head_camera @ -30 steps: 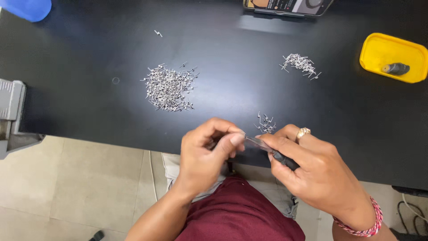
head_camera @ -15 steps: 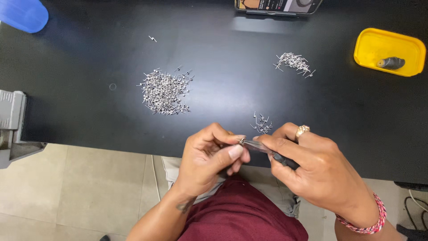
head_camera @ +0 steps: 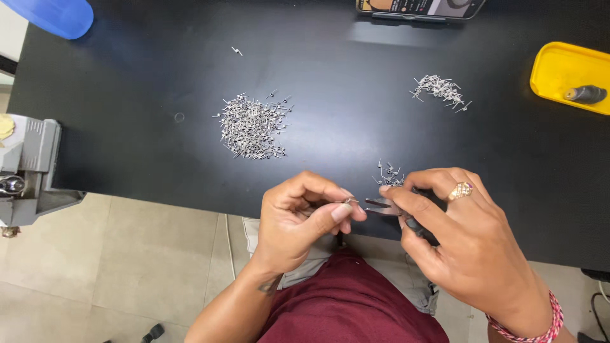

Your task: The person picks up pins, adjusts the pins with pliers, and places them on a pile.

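At the black desk's (head_camera: 159, 82) near edge, the left hand (head_camera: 298, 219) pinches a tiny pin (head_camera: 349, 201) while the right hand (head_camera: 464, 235) grips pliers (head_camera: 381, 205); a loose pinch could drop it.

Two bare hands meet at the near edge of the scene, fingertips almost touching. The left hand (head_camera: 302, 219) curls inward, thumb pressed against the bent forefinger in a tight pinch on a tiny metal piece (head_camera: 349, 201), the forearm rising from the near left with a small dark mark at the wrist. The right hand (head_camera: 467, 244) — a ring on one finger, a braided band at the wrist — comes in from the near right, fingers wrapped around slim pliers (head_camera: 391, 208), forefinger stretched along them, knuckles up, their tips pointing left at the pinch.
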